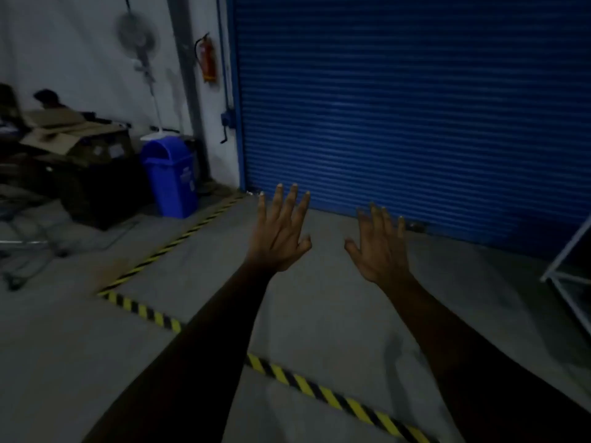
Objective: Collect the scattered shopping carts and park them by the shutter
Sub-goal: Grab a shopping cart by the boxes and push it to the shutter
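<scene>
Filling the view from 12 to 3 o'clock, the blue shutter (399, 107) is seen lowered to the concrete floor (319, 314). A dim wire frame, taken to be a shopping cart (24, 242), is noted at the 9 o'clock edge, well apart from the shutter; its detail is lost to blur. Both arms are stretched forward at centre. The left hand (281, 231) and right hand (380, 247) are held backs up, fingers spread wide, nothing gripped. Yellow-and-black hazard tape (335, 398) is laid across the floor from 5 toward 9 o'clock. A blue bin (171, 177) is placed at 10 o'clock near the shutter's left post, with cardboard boxes (80, 139) left of it. A fire extinguisher (208, 59) and a fan (140, 43) are seen against the wall toward 11 o'clock. A white frame (569, 251) is cut off at 3 o'clock.
</scene>
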`<state>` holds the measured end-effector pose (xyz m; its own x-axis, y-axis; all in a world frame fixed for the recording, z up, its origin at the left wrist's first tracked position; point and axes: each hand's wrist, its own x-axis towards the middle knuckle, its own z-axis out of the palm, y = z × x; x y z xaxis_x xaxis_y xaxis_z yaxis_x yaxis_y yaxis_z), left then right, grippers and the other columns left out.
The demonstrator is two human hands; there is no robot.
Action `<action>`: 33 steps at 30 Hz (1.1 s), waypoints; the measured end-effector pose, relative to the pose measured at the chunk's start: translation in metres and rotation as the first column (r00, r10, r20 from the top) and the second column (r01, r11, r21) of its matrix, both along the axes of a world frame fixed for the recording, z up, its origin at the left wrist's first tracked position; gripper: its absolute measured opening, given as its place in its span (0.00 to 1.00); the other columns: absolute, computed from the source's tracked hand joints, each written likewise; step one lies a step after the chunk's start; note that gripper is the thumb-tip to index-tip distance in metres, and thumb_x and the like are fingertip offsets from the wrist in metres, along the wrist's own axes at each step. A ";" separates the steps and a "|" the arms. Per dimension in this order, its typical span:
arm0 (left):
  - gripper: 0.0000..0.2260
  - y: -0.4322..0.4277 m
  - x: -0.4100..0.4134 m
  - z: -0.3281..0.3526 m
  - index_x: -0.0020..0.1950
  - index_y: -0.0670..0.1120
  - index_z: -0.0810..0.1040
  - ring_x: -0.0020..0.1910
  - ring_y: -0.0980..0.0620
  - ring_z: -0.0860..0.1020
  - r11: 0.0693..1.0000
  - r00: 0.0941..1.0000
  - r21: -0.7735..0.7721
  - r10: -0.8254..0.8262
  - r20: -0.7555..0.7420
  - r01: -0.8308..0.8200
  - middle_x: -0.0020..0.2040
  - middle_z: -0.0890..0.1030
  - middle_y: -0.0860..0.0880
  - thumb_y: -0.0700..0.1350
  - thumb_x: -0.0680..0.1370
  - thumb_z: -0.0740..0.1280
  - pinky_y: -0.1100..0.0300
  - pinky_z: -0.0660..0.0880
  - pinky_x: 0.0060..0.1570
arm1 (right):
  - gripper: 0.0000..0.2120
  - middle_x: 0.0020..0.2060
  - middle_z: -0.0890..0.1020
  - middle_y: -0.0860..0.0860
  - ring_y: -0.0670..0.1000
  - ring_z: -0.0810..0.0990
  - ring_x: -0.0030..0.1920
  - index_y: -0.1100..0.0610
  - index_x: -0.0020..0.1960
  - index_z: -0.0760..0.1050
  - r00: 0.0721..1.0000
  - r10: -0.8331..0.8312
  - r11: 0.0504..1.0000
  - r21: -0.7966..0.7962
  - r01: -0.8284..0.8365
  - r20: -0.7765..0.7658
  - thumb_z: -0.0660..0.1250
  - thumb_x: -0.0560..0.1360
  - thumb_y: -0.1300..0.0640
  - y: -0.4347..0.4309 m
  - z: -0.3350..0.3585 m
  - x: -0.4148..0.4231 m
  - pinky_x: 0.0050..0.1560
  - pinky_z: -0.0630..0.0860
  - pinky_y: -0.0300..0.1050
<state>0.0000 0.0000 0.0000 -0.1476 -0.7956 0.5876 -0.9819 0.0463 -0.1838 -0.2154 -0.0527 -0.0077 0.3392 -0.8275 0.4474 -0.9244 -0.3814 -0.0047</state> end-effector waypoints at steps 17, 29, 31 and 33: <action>0.35 0.035 0.082 -0.130 0.79 0.44 0.52 0.74 0.35 0.58 0.971 0.989 0.240 0.049 -0.138 -0.015 0.77 0.58 0.39 0.61 0.78 0.52 0.34 0.57 0.68 | 0.32 0.76 0.57 0.57 0.60 0.56 0.75 0.54 0.77 0.54 0.999 -0.032 0.971 0.238 0.024 0.031 0.50 0.78 0.39 0.041 -0.130 0.086 0.73 0.50 0.64; 0.30 0.092 -0.125 -0.161 0.78 0.55 0.49 0.76 0.53 0.58 0.590 0.289 0.189 -0.078 -0.954 0.785 0.79 0.56 0.52 0.54 0.78 0.55 0.55 0.58 0.73 | 0.23 0.73 0.66 0.48 0.47 0.66 0.70 0.51 0.74 0.63 0.261 -0.383 0.911 0.409 -0.051 0.886 0.59 0.81 0.50 0.186 -0.148 -0.059 0.66 0.65 0.36; 0.30 0.120 -0.167 -0.158 0.78 0.56 0.53 0.72 0.52 0.65 0.482 0.058 0.098 0.097 -0.994 0.871 0.77 0.61 0.52 0.54 0.76 0.57 0.55 0.64 0.68 | 0.23 0.71 0.69 0.47 0.47 0.69 0.69 0.47 0.71 0.65 0.072 -0.387 0.919 0.391 -0.049 0.919 0.59 0.78 0.44 0.228 -0.146 -0.091 0.67 0.68 0.43; 0.28 0.149 -0.207 -0.153 0.76 0.58 0.58 0.67 0.53 0.71 0.422 -0.067 0.063 0.286 -0.956 0.904 0.74 0.67 0.53 0.53 0.75 0.57 0.53 0.68 0.62 | 0.24 0.68 0.72 0.46 0.49 0.72 0.68 0.45 0.70 0.67 -0.111 -0.401 0.916 0.401 -0.021 0.909 0.59 0.76 0.38 0.275 -0.142 -0.124 0.66 0.71 0.52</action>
